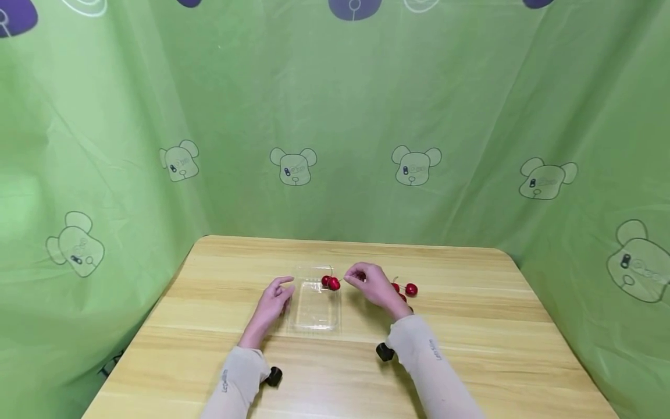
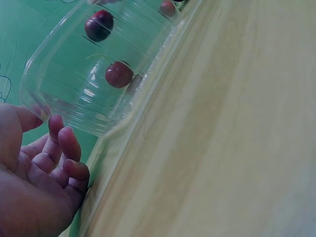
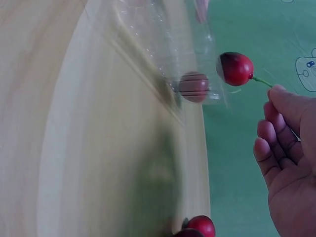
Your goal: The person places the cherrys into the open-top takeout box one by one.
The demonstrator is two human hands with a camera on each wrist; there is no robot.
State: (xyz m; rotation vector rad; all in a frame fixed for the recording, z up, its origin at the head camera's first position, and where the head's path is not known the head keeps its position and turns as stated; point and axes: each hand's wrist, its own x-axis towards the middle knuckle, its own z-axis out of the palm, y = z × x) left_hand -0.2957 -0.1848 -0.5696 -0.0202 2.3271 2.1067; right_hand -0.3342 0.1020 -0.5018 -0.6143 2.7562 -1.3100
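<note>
My right hand pinches the green stem of a red cherry between thumb and fingertip, and the fruit hangs over the far right part of a clear plastic container. Inside that container lies a second cherry, its thin stem upward. On the left side my left hand has its fingertips right at the container's rim, the fingers loosely bent with a gap between thumb and index in the head view. Its lower fingers hold nothing.
Several more cherries lie on the wooden table to the right, partly hidden behind my right wrist. A green curtain with bear-face prints hangs behind the table and along both sides.
</note>
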